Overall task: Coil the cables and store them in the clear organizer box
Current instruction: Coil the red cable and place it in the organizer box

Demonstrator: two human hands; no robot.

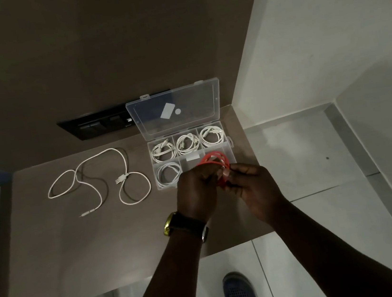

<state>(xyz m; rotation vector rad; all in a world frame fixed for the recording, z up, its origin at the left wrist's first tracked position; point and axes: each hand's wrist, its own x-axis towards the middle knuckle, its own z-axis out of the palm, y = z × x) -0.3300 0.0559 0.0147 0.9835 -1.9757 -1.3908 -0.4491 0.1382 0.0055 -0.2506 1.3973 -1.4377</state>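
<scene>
Head view. Left hand [196, 193] and right hand [252, 185]: both pinched shut on the red cable [214, 162], seemingly coiled, its loops rising at 12 o'clock over the clear organizer box [230, 141]. Loose white cable [99, 178]: on the counter [77, 238], 9 o'clock of the hands.

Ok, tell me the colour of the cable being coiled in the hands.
Red, seen in the head view.
</scene>
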